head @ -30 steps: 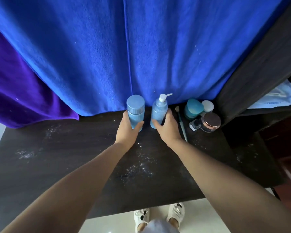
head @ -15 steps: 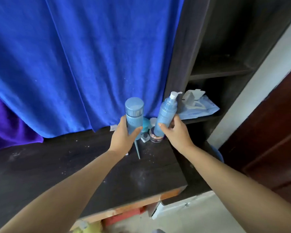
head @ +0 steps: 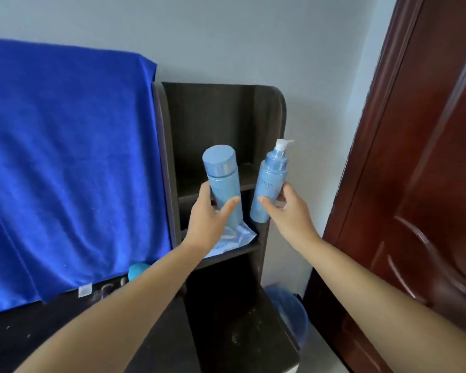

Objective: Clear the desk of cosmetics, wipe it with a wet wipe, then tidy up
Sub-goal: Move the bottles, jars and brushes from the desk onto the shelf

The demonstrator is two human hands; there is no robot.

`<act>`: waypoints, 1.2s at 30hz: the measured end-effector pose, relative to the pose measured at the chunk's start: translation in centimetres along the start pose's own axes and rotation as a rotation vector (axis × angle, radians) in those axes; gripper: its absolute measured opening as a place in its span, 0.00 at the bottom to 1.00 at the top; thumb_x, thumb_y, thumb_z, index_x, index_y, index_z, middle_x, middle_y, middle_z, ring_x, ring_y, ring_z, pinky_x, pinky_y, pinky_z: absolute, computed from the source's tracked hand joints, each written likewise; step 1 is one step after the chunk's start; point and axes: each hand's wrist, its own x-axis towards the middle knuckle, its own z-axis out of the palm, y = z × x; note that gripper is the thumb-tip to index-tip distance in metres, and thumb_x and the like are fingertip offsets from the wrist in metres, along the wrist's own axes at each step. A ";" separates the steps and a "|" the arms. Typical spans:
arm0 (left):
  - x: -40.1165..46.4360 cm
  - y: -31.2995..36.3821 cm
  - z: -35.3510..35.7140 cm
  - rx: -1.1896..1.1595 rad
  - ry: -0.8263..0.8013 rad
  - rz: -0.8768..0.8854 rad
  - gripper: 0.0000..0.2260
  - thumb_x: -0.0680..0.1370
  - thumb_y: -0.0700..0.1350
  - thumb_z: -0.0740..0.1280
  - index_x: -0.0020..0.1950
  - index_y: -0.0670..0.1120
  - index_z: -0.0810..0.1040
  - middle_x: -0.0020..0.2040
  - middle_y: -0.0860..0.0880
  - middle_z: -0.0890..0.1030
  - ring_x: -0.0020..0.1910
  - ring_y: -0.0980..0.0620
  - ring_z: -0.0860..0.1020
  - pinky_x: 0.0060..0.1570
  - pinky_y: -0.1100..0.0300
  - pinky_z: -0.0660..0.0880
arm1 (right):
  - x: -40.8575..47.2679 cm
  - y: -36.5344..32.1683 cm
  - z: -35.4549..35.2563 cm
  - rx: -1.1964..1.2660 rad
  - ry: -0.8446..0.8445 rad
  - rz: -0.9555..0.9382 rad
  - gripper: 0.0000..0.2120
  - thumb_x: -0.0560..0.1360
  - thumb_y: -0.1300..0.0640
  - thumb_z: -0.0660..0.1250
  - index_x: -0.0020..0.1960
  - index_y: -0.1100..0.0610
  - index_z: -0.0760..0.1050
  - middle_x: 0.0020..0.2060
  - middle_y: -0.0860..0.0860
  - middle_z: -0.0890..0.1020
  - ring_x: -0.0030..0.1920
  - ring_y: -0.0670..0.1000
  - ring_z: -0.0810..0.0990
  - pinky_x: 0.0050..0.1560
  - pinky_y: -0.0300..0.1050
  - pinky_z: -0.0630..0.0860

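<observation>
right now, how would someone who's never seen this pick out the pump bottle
Find the dark shelf unit between the blue cloth and the brown door. Two pale blue bottles are held up before it. The pump bottle is in the right hand; its white pump nozzle sets it apart from the flat-capped bottle in the left hand.

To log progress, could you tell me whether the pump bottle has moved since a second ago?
Yes. The pump bottle, held in the right hand, has gone up off the desk and rightward to the shelf unit.
</observation>
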 end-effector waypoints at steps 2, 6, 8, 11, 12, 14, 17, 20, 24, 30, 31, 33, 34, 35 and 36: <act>2.9 1.1 0.7 -0.021 0.024 0.008 0.21 0.75 0.47 0.67 0.65 0.49 0.65 0.55 0.55 0.75 0.50 0.62 0.75 0.45 0.70 0.71 | 2.4 -0.3 -0.7 -0.008 0.013 -0.023 0.20 0.75 0.55 0.67 0.65 0.55 0.67 0.55 0.48 0.76 0.55 0.50 0.77 0.54 0.44 0.74; 8.3 1.1 1.5 0.004 0.065 -0.011 0.22 0.74 0.48 0.68 0.65 0.47 0.65 0.58 0.52 0.74 0.53 0.57 0.73 0.49 0.64 0.71 | 7.0 0.3 -0.6 -0.060 0.025 -0.022 0.20 0.76 0.54 0.65 0.65 0.56 0.65 0.58 0.52 0.76 0.57 0.50 0.75 0.54 0.43 0.74; 10.6 0.3 1.9 0.024 0.076 -0.029 0.22 0.74 0.48 0.68 0.65 0.46 0.66 0.58 0.51 0.75 0.54 0.56 0.73 0.50 0.61 0.71 | 9.2 0.9 0.1 -0.081 0.037 -0.011 0.20 0.76 0.55 0.65 0.65 0.57 0.65 0.59 0.53 0.76 0.55 0.49 0.75 0.51 0.42 0.72; 13.3 -1.1 2.4 0.045 0.078 -0.049 0.23 0.74 0.49 0.69 0.65 0.47 0.66 0.58 0.51 0.75 0.53 0.55 0.74 0.50 0.59 0.71 | 12.1 1.9 1.5 -0.109 0.035 -0.003 0.20 0.76 0.54 0.65 0.66 0.57 0.65 0.60 0.54 0.76 0.55 0.48 0.74 0.51 0.40 0.70; 14.1 -1.6 2.5 0.049 0.076 -0.054 0.23 0.73 0.49 0.69 0.65 0.47 0.66 0.58 0.50 0.76 0.54 0.54 0.74 0.49 0.59 0.71 | 13.0 2.2 2.1 -0.121 0.030 0.002 0.20 0.76 0.54 0.65 0.66 0.57 0.65 0.60 0.54 0.76 0.56 0.49 0.74 0.50 0.40 0.69; 15.6 -2.6 2.6 0.064 0.070 -0.066 0.23 0.73 0.50 0.69 0.65 0.47 0.67 0.59 0.49 0.76 0.53 0.55 0.74 0.50 0.59 0.71 | 14.6 2.9 3.3 -0.154 0.029 0.009 0.20 0.76 0.53 0.65 0.65 0.57 0.65 0.59 0.54 0.76 0.58 0.52 0.75 0.50 0.41 0.71; 17.3 -3.7 2.8 0.088 0.056 -0.091 0.24 0.73 0.50 0.69 0.66 0.47 0.66 0.62 0.48 0.75 0.52 0.57 0.71 0.50 0.59 0.70 | 16.3 3.8 4.7 -0.192 0.022 0.010 0.22 0.76 0.52 0.65 0.66 0.57 0.65 0.60 0.54 0.76 0.59 0.53 0.76 0.54 0.45 0.74; 18.4 -4.5 3.2 0.086 0.062 -0.117 0.25 0.73 0.50 0.70 0.66 0.48 0.65 0.63 0.49 0.74 0.52 0.58 0.69 0.49 0.59 0.69 | 17.8 4.4 5.3 -0.204 0.005 0.014 0.23 0.76 0.52 0.64 0.68 0.57 0.63 0.62 0.54 0.75 0.60 0.53 0.75 0.55 0.43 0.73; 19.4 -5.2 3.7 0.109 0.106 -0.142 0.25 0.72 0.51 0.70 0.65 0.47 0.65 0.63 0.48 0.74 0.56 0.52 0.73 0.49 0.57 0.70 | 19.2 4.8 5.7 -0.236 -0.023 0.006 0.21 0.77 0.54 0.63 0.67 0.58 0.63 0.63 0.56 0.74 0.62 0.54 0.74 0.54 0.43 0.71; 19.5 -5.7 3.7 0.159 0.075 -0.116 0.25 0.76 0.49 0.66 0.70 0.47 0.62 0.67 0.47 0.69 0.64 0.50 0.69 0.56 0.58 0.66 | 19.9 5.7 6.2 -0.284 0.001 -0.040 0.26 0.76 0.54 0.65 0.70 0.58 0.61 0.63 0.56 0.71 0.63 0.53 0.72 0.57 0.41 0.68; 19.3 -6.0 3.5 0.189 0.067 -0.113 0.25 0.76 0.48 0.65 0.71 0.47 0.61 0.68 0.46 0.68 0.65 0.50 0.68 0.57 0.58 0.66 | 19.8 5.9 6.3 -0.295 0.011 -0.053 0.27 0.75 0.54 0.66 0.70 0.57 0.61 0.62 0.56 0.71 0.62 0.53 0.73 0.56 0.41 0.68; 19.3 -6.4 3.3 0.234 0.066 -0.118 0.24 0.77 0.47 0.65 0.71 0.47 0.62 0.68 0.46 0.68 0.64 0.49 0.69 0.58 0.57 0.67 | 19.7 6.3 6.5 -0.323 0.032 -0.059 0.26 0.75 0.55 0.67 0.69 0.58 0.61 0.62 0.57 0.71 0.61 0.54 0.73 0.55 0.41 0.69; 19.4 -6.6 3.3 0.238 0.073 -0.127 0.23 0.76 0.46 0.65 0.70 0.47 0.63 0.67 0.45 0.69 0.63 0.49 0.70 0.58 0.57 0.68 | 19.8 6.4 6.7 -0.330 0.039 -0.054 0.26 0.75 0.55 0.66 0.69 0.59 0.61 0.62 0.57 0.71 0.61 0.55 0.73 0.56 0.42 0.70; 19.5 -6.6 3.4 0.232 0.082 -0.138 0.23 0.76 0.46 0.66 0.69 0.47 0.64 0.66 0.45 0.70 0.62 0.49 0.71 0.57 0.56 0.69 | 19.9 6.5 6.8 -0.330 0.044 -0.048 0.25 0.75 0.56 0.66 0.68 0.59 0.62 0.62 0.57 0.72 0.61 0.55 0.73 0.56 0.44 0.71; 19.7 -6.5 3.6 0.225 0.090 -0.147 0.23 0.76 0.46 0.66 0.69 0.47 0.64 0.66 0.45 0.71 0.61 0.49 0.72 0.57 0.56 0.70 | 20.2 6.5 6.8 -0.324 0.048 -0.038 0.25 0.75 0.56 0.66 0.68 0.59 0.62 0.62 0.57 0.73 0.61 0.55 0.74 0.57 0.45 0.72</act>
